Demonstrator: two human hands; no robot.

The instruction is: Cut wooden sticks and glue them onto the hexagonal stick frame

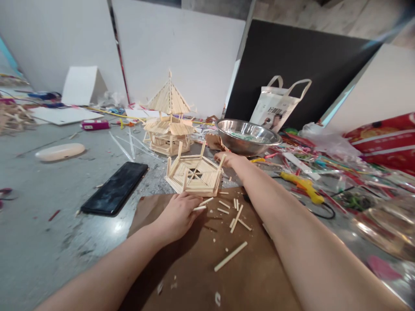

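On the near edge of the brown board is my left hand, its fingers closed, with two short wooden sticks poking out from them. Just beyond it stands a hexagonal frame built of thin wooden sticks, with several upright posts; the fingertips are against or very close to its front edge. My right hand reaches past the frame's right side, near the steel bowl; its fingers are too small and partly hidden to show what they hold. Loose cut sticks lie scattered on the board.
Behind the frame rises a tiered stick pavilion with a pointed roof. A black phone and white oval case lie left. To the right are a steel bowl, a yellow glue gun, a tote bag and tangled scraps.
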